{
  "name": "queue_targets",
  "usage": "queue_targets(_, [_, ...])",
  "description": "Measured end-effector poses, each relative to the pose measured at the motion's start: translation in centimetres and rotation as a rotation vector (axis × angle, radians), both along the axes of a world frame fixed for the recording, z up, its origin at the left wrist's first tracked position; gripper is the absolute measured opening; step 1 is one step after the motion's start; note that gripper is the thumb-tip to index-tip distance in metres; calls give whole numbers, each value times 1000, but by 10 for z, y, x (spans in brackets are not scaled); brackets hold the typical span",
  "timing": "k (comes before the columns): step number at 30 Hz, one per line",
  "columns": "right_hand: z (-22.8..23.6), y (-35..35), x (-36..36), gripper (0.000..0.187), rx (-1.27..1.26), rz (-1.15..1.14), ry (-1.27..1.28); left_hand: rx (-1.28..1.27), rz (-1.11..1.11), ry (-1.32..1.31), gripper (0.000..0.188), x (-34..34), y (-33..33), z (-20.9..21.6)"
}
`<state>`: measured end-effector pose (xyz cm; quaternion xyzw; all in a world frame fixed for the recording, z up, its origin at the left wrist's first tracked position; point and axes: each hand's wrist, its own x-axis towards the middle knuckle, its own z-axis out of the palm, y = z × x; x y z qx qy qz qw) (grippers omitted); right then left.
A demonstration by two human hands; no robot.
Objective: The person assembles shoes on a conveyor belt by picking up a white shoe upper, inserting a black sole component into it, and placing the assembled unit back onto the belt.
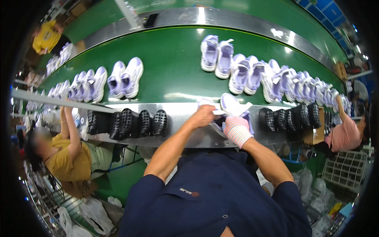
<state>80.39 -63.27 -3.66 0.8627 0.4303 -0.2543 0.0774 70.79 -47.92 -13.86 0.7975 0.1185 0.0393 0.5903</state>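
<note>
In front of me, a pair of white and lilac sneakers lies on the metal ledge, toes pointing away. My left hand (204, 115) is bare, its fingers pinched on a white strap beside the left shoe, whose toe (206, 102) shows just beyond them. A pink-and-white striped glove covers my right hand (237, 131), which grips the right sneaker (230, 105) at its opening. That hand hides much of the shoe's heel end, and its fingertips are partly out of sight. A loose white strap sticks out to the right of this shoe.
Black shoe lasts (127, 123) stand on the ledge at left, more black lasts (291, 118) at right. Beyond, a green conveyor belt (169, 67) carries sneaker pairs (126, 78). A person in yellow (69, 160) works at left, one in pink (344, 132) at right.
</note>
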Motion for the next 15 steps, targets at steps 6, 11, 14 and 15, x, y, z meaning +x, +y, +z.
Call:
queue_targets(6, [-42, 4, -40, 23, 185, 0, 8, -35, 49, 135, 26, -7, 8, 1])
queue_targets(11, [-88, 8, -43, 16, 259, 69, -123, -63, -24, 103, 21, 5, 19, 12])
queue_targets(14, [-49, 11, -52, 33, 222, 12, 62, -37, 26, 147, 26, -16, 33, 1])
queue_targets(15, [-49, 0, -47, 39, 253, -8, 127, 162, 44, 70, 30, -26, 32, 2])
